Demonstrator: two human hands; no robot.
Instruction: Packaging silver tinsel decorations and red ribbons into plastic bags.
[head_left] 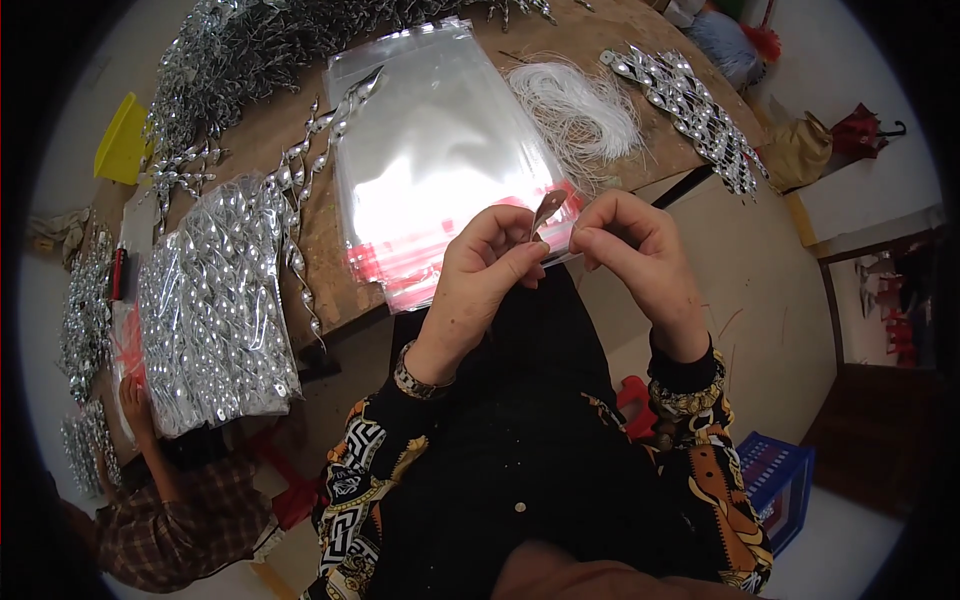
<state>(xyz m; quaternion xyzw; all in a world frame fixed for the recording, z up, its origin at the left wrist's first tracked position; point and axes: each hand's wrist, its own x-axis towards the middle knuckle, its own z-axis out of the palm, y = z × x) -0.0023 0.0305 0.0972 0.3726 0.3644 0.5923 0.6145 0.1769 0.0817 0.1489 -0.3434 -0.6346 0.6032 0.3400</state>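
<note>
My left hand point(487, 258) is closed in a pinch on a small flat shiny piece point(549, 207) that sticks up between thumb and fingers. Beside it, my right hand point(640, 252) has thumb and forefinger pressed together; anything in them is too fine to make out. Both hands are held over the near edge of a stack of clear plastic bags point(430, 130) with red-edged ends. Beyond the right hand lies a bundle of thin white strings point(585, 110). A few loose silver twisted strips point(297, 190) rest left of the bags.
A large heap of silver twisted strips point(240, 65) covers the far left of the wooden table point(345, 285). Packed twists point(215, 310) lie nearer, by a co-worker's hand point(135, 402). More twists point(695, 115) hang over the right edge. A blue crate point(790, 490) stands on the floor.
</note>
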